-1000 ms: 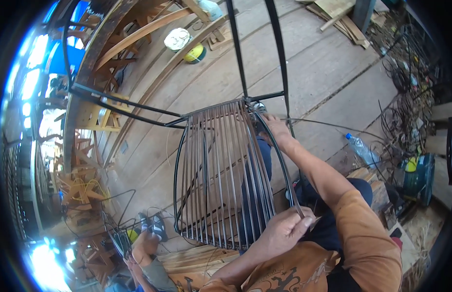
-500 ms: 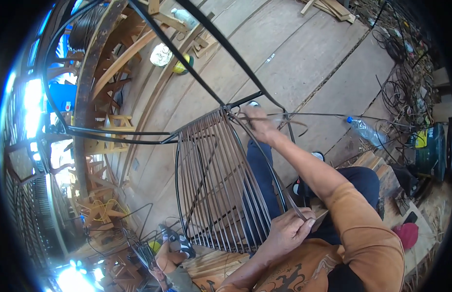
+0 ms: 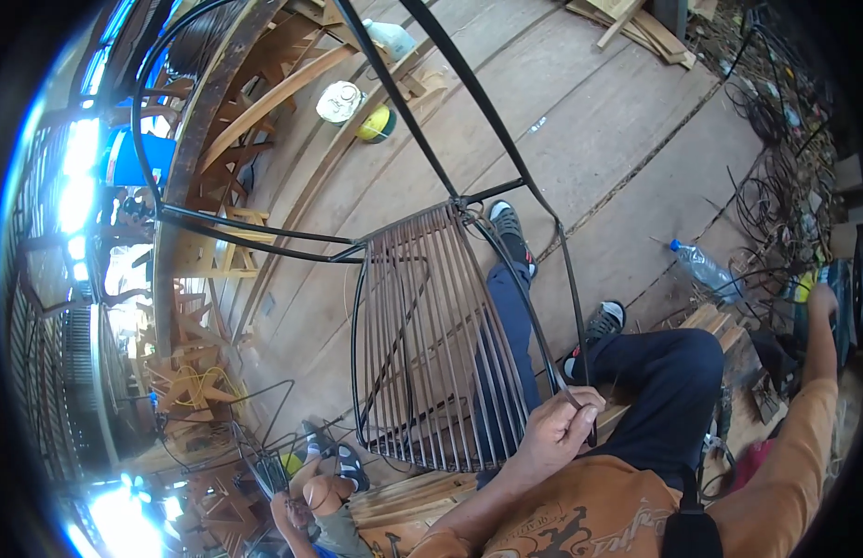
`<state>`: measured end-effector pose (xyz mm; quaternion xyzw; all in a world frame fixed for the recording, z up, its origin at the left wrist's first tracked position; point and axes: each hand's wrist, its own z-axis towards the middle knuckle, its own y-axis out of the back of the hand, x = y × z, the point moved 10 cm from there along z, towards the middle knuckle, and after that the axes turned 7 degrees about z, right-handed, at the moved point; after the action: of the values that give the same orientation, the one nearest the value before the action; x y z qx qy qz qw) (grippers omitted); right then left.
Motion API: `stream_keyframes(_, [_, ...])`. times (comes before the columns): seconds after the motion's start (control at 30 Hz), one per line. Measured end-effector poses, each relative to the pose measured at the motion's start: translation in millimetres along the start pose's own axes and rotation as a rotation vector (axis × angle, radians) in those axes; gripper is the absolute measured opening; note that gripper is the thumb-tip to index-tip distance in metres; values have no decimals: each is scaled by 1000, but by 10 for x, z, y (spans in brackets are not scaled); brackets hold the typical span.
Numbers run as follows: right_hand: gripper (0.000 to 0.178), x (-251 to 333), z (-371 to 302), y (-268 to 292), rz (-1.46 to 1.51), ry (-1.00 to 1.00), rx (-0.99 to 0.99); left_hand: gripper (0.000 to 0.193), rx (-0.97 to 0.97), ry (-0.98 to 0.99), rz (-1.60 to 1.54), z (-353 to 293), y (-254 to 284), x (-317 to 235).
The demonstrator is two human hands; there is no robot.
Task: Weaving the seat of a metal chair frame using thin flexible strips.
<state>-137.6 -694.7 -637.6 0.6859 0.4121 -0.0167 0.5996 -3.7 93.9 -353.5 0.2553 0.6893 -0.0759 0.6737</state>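
Observation:
A black metal chair frame leans before me, its tapered panel strung with long brown strands. My left hand is closed at the panel's near right corner, pinching a flat brown strand between thumb and fingers. Far out to the right, my right hand looks closed beside a dark green and yellow container. What it grips, if anything, is too small to make out. My legs lie under and beside the frame.
A clear plastic bottle with a blue cap lies on the plank floor, near tangled strands. Wooden boards are stacked at the far right. Another person's leg shows at lower left. A yellow-green tub stands at the back.
My right hand has swung from the panel's far right corner out to the far right. My left hand stays closed at the near corner. The view has shifted slightly.

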Motion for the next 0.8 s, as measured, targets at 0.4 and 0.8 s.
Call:
stream_keyframes(0.4, [28, 5591, -4883, 3203, 1676, 991, 1037, 23, -467, 332, 771, 103, 1152, 105])
stream_keyframes(0.8, [8, 6306, -5326, 3786, 2185, 542, 1811, 24, -331, 401, 1046, 593, 1383, 255])
